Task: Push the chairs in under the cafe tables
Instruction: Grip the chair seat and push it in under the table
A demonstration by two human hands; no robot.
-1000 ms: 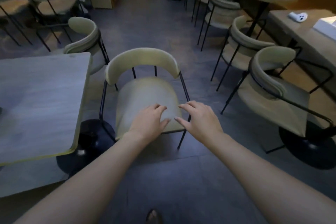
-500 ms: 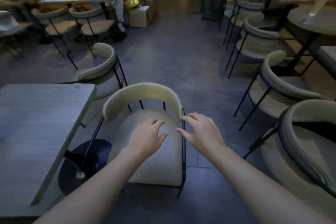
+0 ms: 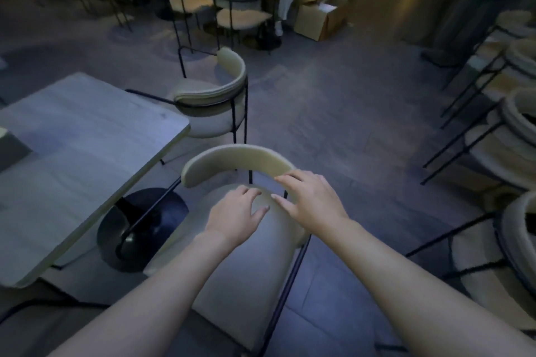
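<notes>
Head view, both hands spread loosely over chair (image 3: 249,264), left hand (image 3: 236,217) above seat, right hand (image 3: 311,203) fingers at backrest's 3 o'clock end, table (image 3: 72,159) at 9 o'clock.

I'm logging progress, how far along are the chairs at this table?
Done: the far chair looks tucked against the table. In hand: both hands, left and right, reach over the near chair. Left: that chair stands beside the table, not under it.
</notes>
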